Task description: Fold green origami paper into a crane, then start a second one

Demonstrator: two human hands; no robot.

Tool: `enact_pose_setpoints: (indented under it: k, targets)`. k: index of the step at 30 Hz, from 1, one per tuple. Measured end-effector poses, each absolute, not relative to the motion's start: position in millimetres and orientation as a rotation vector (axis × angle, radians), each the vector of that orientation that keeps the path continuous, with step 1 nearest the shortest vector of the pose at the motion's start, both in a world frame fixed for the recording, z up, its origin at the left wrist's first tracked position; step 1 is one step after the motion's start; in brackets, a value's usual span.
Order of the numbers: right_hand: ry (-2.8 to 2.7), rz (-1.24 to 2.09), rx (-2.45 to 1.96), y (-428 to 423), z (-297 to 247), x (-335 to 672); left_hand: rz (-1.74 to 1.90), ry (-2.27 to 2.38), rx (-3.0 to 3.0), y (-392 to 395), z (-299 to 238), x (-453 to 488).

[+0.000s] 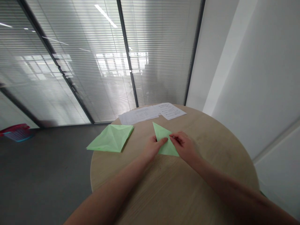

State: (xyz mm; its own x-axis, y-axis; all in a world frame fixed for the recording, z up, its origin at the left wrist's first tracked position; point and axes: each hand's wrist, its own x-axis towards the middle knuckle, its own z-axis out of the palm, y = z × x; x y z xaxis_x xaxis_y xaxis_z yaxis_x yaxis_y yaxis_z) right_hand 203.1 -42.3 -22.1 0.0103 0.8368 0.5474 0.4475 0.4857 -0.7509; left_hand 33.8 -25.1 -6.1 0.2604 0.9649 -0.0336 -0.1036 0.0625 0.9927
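While left hand (pixel 151 148) grips small green paper (pixel 161 132), thumb on top, right hand (pixel 185 146) apparently pinches its right edge; larger green paper (pixel 112 138) left of it, printed pages (pixel 172 112) beyond it.

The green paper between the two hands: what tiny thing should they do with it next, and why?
Maybe the right hand could press gently along the right edge of the green paper while the left hand steadies it. I think so because the left thumb lies across the paper and the right fingertips are at that edge.
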Motion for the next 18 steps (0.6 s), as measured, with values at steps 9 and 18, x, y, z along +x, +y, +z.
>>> enact_pose_setpoints:
  k: [9, 18]
  targets:
    - [-1.439, 1.111, -1.009, -33.5, -25.2, 206.0, 1.083, 1.072, 1.158, -23.8, -1.6, 33.7]
    - [-1.338, 1.212, -1.074, -34.4, -26.4, 201.6, 1.086, 1.017, 1.198, -22.5, -5.2, 34.1]
